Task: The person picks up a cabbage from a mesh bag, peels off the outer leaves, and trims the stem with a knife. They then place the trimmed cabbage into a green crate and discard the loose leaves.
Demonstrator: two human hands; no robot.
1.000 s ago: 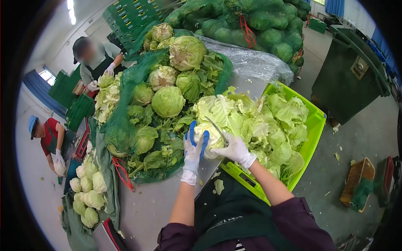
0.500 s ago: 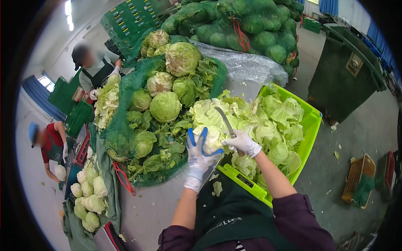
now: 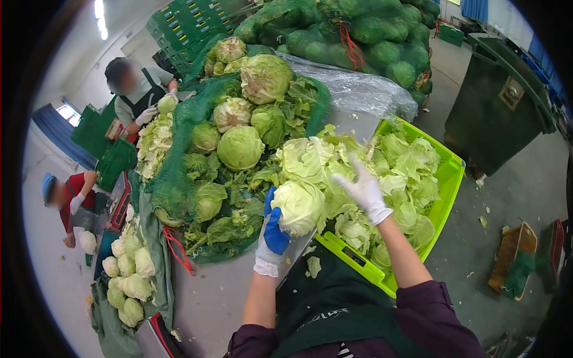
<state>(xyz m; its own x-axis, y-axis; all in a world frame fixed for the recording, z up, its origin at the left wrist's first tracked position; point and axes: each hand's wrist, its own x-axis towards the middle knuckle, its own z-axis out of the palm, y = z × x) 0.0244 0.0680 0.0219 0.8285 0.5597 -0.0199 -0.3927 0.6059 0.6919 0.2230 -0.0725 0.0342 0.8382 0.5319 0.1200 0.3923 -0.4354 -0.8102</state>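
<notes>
A pale green cabbage head [image 3: 298, 207] is in my left hand [image 3: 272, 232], which wears a white glove with blue fingers wrapped round its left side. My right hand [image 3: 365, 190], in a white glove, has its fingers spread over loose cabbage leaves [image 3: 310, 158]. Whether a knife lies near it cannot be made out. Just to the right, a bright green crate [image 3: 452, 179] holds many leaves. Whole cabbages [image 3: 240, 148] and loose outer leaves rest in an opened green net [image 3: 170, 194] to the left.
Filled net sacks [image 3: 382, 51] and plastic wrap [image 3: 352, 86] lie beyond the table [image 3: 209, 304]. Trimmed cabbages [image 3: 136, 286] are piled at the left. Two co-workers [image 3: 134, 98] [image 3: 74, 200] stand there. A dark bin [image 3: 498, 101] and a yellow basket [image 3: 507, 256] stand at the right.
My left hand has shifted to the cabbage's left side, and the cabbage has turned. My right hand has opened and moved up and right; the curved knife it held is no longer visible.
</notes>
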